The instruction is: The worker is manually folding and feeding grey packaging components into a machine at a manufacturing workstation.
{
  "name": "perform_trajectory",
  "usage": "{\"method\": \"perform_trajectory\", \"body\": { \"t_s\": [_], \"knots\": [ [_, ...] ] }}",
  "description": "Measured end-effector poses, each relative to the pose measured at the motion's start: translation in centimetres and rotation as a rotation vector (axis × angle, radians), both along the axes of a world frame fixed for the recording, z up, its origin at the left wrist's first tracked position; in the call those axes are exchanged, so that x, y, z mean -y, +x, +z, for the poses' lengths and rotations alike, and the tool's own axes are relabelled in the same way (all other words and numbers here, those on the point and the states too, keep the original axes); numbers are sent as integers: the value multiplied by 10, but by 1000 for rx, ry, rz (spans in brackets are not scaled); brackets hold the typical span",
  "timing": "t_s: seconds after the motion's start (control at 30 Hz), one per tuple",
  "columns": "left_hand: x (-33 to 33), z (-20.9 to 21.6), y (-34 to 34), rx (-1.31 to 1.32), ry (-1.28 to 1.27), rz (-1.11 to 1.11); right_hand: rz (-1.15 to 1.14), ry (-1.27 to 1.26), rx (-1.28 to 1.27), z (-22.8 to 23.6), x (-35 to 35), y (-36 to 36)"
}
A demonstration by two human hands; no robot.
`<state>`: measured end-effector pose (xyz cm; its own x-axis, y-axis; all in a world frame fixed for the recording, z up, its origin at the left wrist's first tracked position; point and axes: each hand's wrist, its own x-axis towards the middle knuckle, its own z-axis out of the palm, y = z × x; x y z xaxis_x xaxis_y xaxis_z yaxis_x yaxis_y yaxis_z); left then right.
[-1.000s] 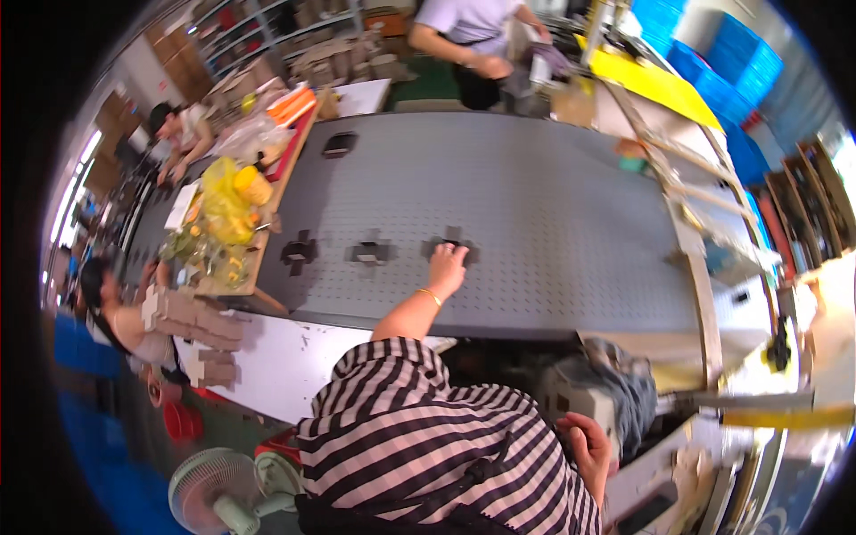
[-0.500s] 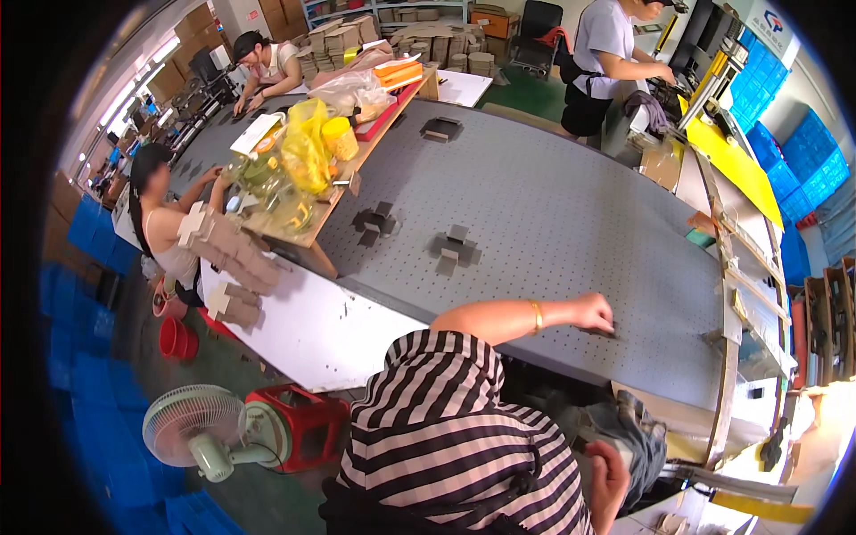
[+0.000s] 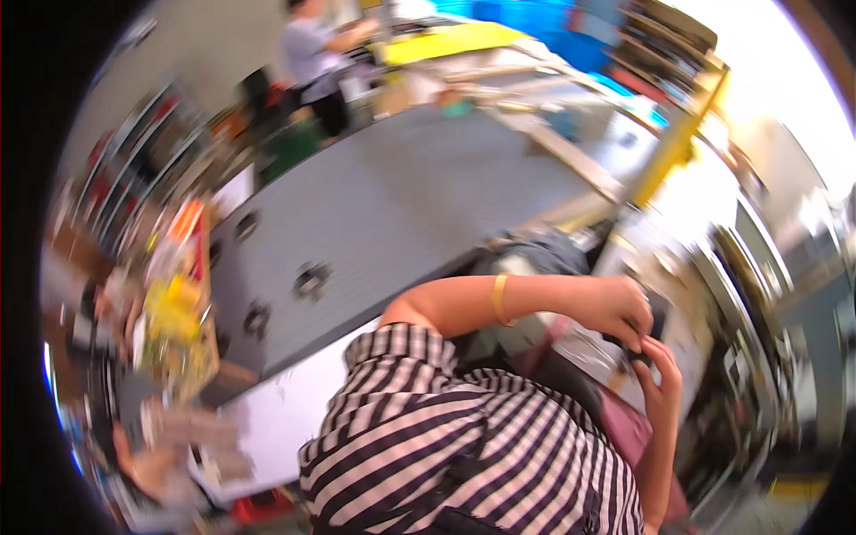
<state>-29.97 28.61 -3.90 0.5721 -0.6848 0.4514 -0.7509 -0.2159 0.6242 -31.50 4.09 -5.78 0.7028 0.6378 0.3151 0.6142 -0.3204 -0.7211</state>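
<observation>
My left hand [image 3: 615, 310], with a yellow band on its wrist, reaches across to the right of my body. Its fingers are pinched on a small dark piece [image 3: 638, 355], too small and blurred to name. My right hand [image 3: 662, 374] comes up from below and meets it there, thumb and fingers closed around the same piece. Under and behind the hands lies a pale cluttered worktop [image 3: 678, 267]. To the left stretches the grey perforated table [image 3: 383, 201], with dark cross-shaped pieces [image 3: 312, 280] on its left part.
Grey cloth [image 3: 539, 254] is bunched at the table's near right corner. A wooden frame [image 3: 571, 156] and a yellow post [image 3: 678, 134] stand beyond. At left are a white board [image 3: 276, 415] and a yellow bag [image 3: 174, 308]. Another person [image 3: 312, 58] works at the far side.
My view and body have turned right. My left hand has left the perforated table and come to my right hand, which has risen from beside my body.
</observation>
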Motion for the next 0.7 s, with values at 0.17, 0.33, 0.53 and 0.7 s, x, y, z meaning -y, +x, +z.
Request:
{"method": "perform_trajectory", "body": {
  "t_s": [0.17,0.33,0.53,0.7],
  "knots": [
    [83,25,37,-95,29,-237,-113,171,-279,-7,89,4],
    [144,32,84,-155,207,-248,-331,248,-91,-5,144,23],
    [198,-7,135,-24,130,-76,-514,134,172,-6,186,72],
    [240,7,195,1,-50,36,-548,-28,390,27,229,137]
  ]
}}
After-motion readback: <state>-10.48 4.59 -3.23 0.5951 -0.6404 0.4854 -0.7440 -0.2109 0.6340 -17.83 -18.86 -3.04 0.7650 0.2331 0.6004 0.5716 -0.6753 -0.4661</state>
